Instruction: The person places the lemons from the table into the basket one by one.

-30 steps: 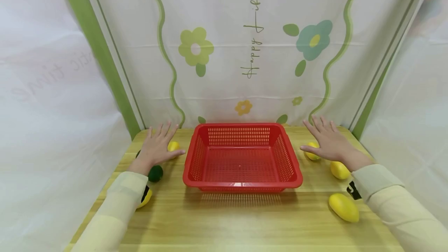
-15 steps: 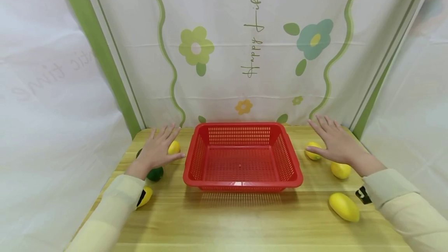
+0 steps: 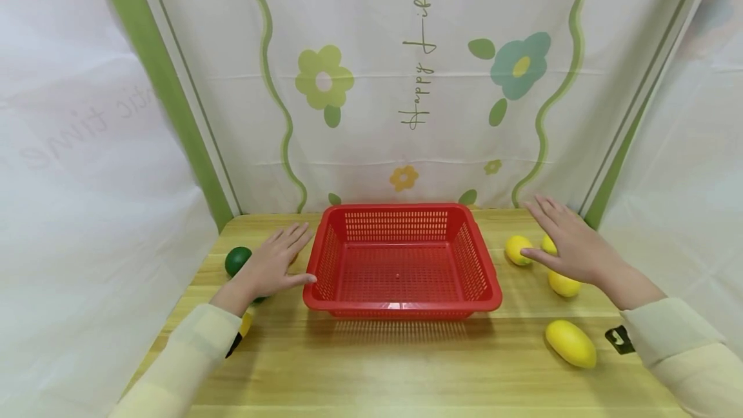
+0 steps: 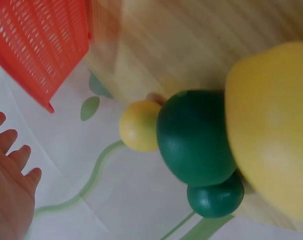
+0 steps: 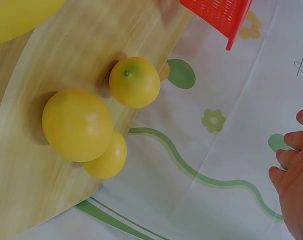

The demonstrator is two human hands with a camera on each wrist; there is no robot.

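Note:
A red perforated plastic basket sits in the middle of the table. My left hand hovers at its left side, fingers extended, thumb tip overlapping the rim; contact cannot be told. Beneath that hand are a dark green round fruit, another green one, a small yellow fruit and a large yellow one. My right hand, fingers straight and holding nothing, is above several yellow fruits: a lemon-like one, another and one partly hidden.
An elongated yellow fruit, mango-like, lies at the front right of the wooden table. A printed white cloth hangs behind the table, with pale sheets at both sides. Black wrist straps show by the sleeves.
My left hand has shifted right and slightly nearer, uncovering a green fruit. The right hand has moved right, away from the basket, and another yellow fruit shows behind it. The basket is unmoved.

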